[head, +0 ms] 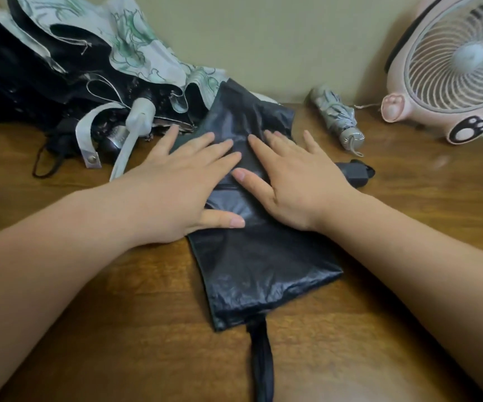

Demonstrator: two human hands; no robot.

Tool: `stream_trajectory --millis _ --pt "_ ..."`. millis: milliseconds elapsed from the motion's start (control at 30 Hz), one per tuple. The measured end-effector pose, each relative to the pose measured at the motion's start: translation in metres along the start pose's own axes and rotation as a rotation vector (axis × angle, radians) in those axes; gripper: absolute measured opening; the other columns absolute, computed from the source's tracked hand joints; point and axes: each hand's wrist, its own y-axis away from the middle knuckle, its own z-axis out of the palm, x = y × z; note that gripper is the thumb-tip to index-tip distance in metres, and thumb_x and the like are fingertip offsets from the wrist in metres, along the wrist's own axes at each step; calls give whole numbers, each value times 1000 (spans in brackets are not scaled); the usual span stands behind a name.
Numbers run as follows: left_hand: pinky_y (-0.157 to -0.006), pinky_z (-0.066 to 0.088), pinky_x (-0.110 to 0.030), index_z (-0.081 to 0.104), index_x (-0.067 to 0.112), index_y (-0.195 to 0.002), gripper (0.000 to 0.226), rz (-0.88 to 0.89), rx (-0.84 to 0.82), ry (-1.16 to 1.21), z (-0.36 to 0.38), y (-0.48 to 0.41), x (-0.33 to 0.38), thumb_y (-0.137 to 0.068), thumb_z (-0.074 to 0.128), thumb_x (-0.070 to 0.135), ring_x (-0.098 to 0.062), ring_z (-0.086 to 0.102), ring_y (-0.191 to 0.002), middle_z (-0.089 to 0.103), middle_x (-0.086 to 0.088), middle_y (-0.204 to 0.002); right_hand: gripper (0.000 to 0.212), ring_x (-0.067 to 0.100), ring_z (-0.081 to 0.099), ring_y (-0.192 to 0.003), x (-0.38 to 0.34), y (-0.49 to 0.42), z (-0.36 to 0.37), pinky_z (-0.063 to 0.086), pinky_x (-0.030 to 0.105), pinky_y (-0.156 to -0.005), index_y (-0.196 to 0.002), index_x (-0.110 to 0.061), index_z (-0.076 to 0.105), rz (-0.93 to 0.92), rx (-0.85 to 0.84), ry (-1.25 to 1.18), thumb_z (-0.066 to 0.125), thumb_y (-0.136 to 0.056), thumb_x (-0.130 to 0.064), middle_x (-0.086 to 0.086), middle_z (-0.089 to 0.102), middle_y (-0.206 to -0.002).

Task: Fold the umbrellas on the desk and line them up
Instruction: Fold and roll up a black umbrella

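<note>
A black umbrella (263,265) lies flattened on the wooden desk (118,329), its canopy spread toward the wall and a black strap (262,364) trailing toward me. My left hand (182,187) presses flat on its left side, fingers apart. Beside it, my right hand (295,181) lies flat on the right side, fingers spread. A black handle (356,171) pokes out just right of my right hand. A folded silver umbrella (336,118) rests at the back right. An unfolded white-and-green patterned umbrella (135,47) with black lining is heaped at the back left.
A pink desk fan (449,65) with paw-shaped feet stands at the far right against the wall. A white strap with a snap (89,140) and a white handle (140,117) lie by the heap. Another dark umbrella (11,68) sits far left.
</note>
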Motion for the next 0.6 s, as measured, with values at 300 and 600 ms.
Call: stream_trajectory --millis 300,600 --pt "-123 -6 -26 -2 51 -157 91 273 153 287 5 28 19 -81 25 94 5 -11 -153 -3 24 -169 108 24 10 -158 4 4 -2 14 59 -124 -163 -18 13 3 -49 84 3 -73 -77 9 13 -170" --pt "-120 -18 -27 -23 43 -156 119 245 -6 226 12 16 18 -66 25 105 -2 -28 -151 -20 15 -168 95 24 19 -156 15 7 0 15 53 -125 -159 -17 30 -55 40 -32 28 -83 -73 8 26 -166"
